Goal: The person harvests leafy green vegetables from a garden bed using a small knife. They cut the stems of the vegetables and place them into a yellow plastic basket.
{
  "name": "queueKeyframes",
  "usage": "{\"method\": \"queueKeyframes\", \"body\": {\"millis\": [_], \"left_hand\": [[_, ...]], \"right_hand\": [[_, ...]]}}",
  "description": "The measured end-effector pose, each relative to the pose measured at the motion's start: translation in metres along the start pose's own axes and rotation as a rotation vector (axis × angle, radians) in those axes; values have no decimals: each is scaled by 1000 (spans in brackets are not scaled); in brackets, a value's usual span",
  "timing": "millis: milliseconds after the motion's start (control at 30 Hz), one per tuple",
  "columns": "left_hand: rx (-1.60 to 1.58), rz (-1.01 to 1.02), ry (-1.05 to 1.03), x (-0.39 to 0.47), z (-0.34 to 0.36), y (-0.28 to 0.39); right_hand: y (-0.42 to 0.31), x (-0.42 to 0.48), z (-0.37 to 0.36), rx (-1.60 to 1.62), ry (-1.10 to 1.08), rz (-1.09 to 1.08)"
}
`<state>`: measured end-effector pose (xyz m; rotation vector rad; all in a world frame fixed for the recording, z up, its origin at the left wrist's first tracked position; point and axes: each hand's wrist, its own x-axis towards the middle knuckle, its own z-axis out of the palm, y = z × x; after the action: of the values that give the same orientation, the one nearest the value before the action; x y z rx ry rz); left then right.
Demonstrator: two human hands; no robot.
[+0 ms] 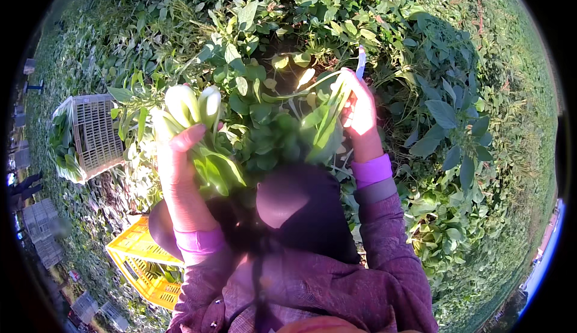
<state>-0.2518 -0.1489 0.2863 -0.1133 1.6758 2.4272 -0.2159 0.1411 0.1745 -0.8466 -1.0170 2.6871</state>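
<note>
In my left hand [182, 148] is a bunch of pak choi [182, 103], its thick white stem bases facing up and its green leaves [218, 170] hanging below the thumb. My right hand [360, 107] is closed around a knife, whose narrow blade [361, 62] points up past the fingers. Green leaf stalks [331, 107] also run through the right hand's fingers, with leaves drooping toward my lap. The knife's handle is hidden by the hand. Strong sunlight washes out parts of both hands.
Low leafy plants [266, 107] grow in front of me, with taller weeds [446, 116] at the right. A yellow plastic crate [135, 243] holding greens stands at my left. Farther off is a white crate [97, 130] of greens; more crates [43, 225] line the left edge.
</note>
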Motion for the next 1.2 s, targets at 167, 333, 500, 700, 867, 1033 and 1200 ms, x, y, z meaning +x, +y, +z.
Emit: {"method": "queueKeyframes", "body": {"millis": [167,333,500,700,867,1033,1200], "left_hand": [[-13,114,90,-34,-31,47],[85,238,140,-64,-49,70],[51,409,109,-113,-77,82],[45,354,325,-170,-144,75],[-474,233,386,-243,-164,68],[-754,263,471,-286,-199,29],[-1119,439,155,-320,-237,-14]], "right_hand": [[-25,-26,76,-145,-457,89],[-11,-77,184,-445,-754,183],[52,-160,265,-670,-969,85],[135,-212,301,-812,-1184,57],[167,-238,315,-1015,-1442,253],[217,-269,306,-1103,-1524,255],[267,-295,288,-1050,-1471,274]]}}
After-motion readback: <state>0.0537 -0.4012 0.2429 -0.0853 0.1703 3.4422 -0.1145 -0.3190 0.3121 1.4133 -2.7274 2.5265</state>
